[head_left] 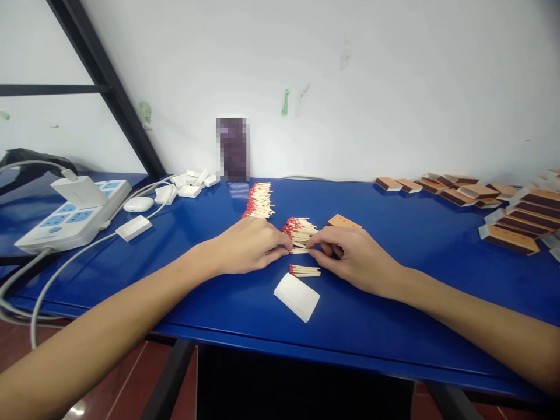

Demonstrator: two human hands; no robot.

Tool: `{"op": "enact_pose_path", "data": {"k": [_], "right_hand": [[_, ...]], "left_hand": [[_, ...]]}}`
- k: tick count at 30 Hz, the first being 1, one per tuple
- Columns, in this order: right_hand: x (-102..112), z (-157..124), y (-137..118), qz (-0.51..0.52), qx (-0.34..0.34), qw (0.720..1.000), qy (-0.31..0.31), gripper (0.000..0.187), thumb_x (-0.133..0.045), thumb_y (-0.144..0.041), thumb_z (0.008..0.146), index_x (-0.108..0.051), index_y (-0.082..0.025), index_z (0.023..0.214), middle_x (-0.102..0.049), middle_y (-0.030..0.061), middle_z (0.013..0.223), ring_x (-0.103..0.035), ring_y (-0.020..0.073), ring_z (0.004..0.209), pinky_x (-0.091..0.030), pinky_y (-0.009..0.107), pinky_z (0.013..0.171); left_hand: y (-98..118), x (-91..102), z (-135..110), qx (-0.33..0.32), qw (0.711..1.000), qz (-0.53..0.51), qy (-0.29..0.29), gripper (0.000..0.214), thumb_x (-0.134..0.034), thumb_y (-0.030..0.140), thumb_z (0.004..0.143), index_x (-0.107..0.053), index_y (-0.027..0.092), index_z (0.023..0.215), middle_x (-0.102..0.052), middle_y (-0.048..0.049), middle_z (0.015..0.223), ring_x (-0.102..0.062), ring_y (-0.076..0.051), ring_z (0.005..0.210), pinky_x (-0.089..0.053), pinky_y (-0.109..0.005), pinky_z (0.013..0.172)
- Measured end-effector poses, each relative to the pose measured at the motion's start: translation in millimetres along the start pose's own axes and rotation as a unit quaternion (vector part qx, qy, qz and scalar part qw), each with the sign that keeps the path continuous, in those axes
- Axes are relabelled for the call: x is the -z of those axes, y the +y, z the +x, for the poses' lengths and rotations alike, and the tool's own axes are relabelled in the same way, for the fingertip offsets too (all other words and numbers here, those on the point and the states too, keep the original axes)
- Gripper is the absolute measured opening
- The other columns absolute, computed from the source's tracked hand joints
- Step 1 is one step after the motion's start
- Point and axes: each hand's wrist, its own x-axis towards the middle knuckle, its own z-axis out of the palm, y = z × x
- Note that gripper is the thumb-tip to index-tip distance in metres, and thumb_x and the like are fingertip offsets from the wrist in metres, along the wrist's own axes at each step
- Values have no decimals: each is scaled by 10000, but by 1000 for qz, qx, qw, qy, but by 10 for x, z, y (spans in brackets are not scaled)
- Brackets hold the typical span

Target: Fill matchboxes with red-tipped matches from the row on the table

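Observation:
My left hand [247,246] pinches the red-headed end of a few matches [299,251] low over the blue table. At their plain ends, the fingertips of my right hand [359,256] are closed on the same matches. Just behind them lies a loose heap of matches [300,230], heads to the left. A smaller row of matches [305,270] lies in front of my fingers. Nearer the table's front edge is a white matchbox tray [297,296], set at an angle. An orange matchbox sleeve [345,221] is partly hidden behind my right hand.
A long pile of matches [259,200] lies behind my left hand. White trays [190,189] and a power strip [79,213] with cables are at left. Orange sleeves [452,189] and stacked matchboxes [520,224] fill the right. A pixelated dark panel [234,149] leans on the wall.

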Motion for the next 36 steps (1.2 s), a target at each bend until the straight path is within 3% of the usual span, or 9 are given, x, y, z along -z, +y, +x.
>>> {"op": "enact_pose_path", "data": {"k": [8,23,30,36], "right_hand": [[-11,7,1,-2,9,1000,3,120,-547,-173,865,-658,-199,829,-495,-36,575,-453,116,523,-350,247,519],[-1,-12,-23,0,-36,999,-17,67,-563,-183,842,-609,-197,795,-490,-42,589,-436,110,518,-341,241,491],[-1,-8,-32,-11,-3,1000,-13,108,-535,-169,883,-604,-186,801,-550,16,777,-493,123,638,-388,252,569],[-19,-19,2,-12,-8,1000,-22,82,-549,-201,895,-602,-200,833,-529,3,745,-485,127,623,-380,258,566]], "left_hand": [[19,13,-3,10,1000,27,10,192,-555,226,915,-701,232,1040,-694,3,724,-627,-159,659,-405,-268,610],[10,21,-7,12,999,43,-16,223,-498,264,961,-693,244,1067,-728,-9,791,-647,-173,685,-372,-279,600],[-1,3,-8,2,999,28,-15,221,-492,253,966,-695,249,1054,-739,-2,838,-663,-170,719,-388,-280,617],[-4,9,0,-1,999,34,-11,209,-502,248,962,-695,245,1040,-736,7,834,-654,-169,717,-389,-283,629]]}}
